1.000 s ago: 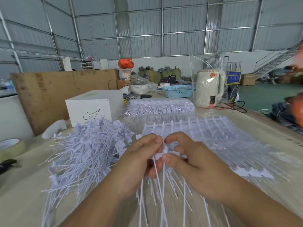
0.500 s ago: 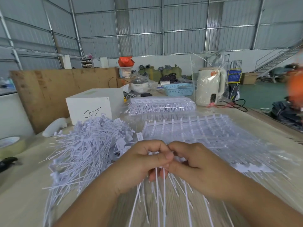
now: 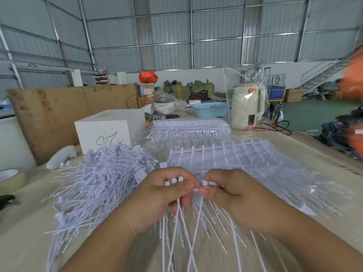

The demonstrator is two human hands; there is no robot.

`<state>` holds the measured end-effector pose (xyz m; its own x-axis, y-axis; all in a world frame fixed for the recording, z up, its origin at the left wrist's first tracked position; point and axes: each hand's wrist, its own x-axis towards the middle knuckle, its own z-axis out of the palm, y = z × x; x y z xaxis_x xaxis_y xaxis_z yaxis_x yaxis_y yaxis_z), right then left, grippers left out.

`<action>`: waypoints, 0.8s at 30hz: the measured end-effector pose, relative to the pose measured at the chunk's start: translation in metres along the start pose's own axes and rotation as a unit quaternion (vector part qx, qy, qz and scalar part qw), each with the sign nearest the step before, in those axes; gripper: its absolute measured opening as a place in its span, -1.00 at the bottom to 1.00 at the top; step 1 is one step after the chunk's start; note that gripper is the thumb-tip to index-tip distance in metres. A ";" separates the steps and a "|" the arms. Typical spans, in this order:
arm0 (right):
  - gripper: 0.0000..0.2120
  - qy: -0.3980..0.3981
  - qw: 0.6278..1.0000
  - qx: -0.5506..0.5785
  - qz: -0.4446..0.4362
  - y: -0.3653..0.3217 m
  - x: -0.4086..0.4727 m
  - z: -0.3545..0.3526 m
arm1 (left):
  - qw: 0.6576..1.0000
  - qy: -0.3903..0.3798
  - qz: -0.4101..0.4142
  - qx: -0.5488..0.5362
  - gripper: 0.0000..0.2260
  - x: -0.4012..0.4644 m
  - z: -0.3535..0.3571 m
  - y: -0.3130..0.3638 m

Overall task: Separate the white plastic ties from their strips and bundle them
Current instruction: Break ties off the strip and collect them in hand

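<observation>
Judging by how things lie, the job is thought to be partly done and far from over. A big loose heap of thin white plastic ties (image 3: 94,185) is piled on the pale wooden table (image 3: 23,228) at the left, already pulled free, but no tied-up bundle can be seen yet. A wide sheet of white ties still joined to their strips (image 3: 235,161) is spread out just past the hands, and one more stack of white ties wrapped in clear plastic (image 3: 190,128) is waiting behind it, so a lot is left. A small bunch of long white ties (image 3: 182,228) is held between the two hands, with the thin tails hanging down toward the table. The left hand (image 3: 161,195) is curled tight around the tops of some ties, and three little round white ends are counted poking out above its fingers (image 3: 172,173). The right hand (image 3: 233,195) is curled too, and about two more ends are pinched at its fingertips (image 3: 204,190). Two hands are counted, one loose heap, one sheet and one wrapped stack. The single ties are too many to be counted.
</observation>
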<state>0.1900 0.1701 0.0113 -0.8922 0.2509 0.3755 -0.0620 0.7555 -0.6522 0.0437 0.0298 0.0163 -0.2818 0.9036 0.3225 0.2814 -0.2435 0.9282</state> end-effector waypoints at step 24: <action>-0.43 -0.011 0.996 0.087 -0.015 -0.003 0.000 0.007 | 0.992 -0.082 -0.083 -0.039 -0.75 -0.005 0.004 0.005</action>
<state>0.1873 0.1639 0.0083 -0.8979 0.2153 0.3841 -0.1639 0.6462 -0.7454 0.0500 0.0257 0.0189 -0.1640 0.9770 0.1365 0.1694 -0.1084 0.9796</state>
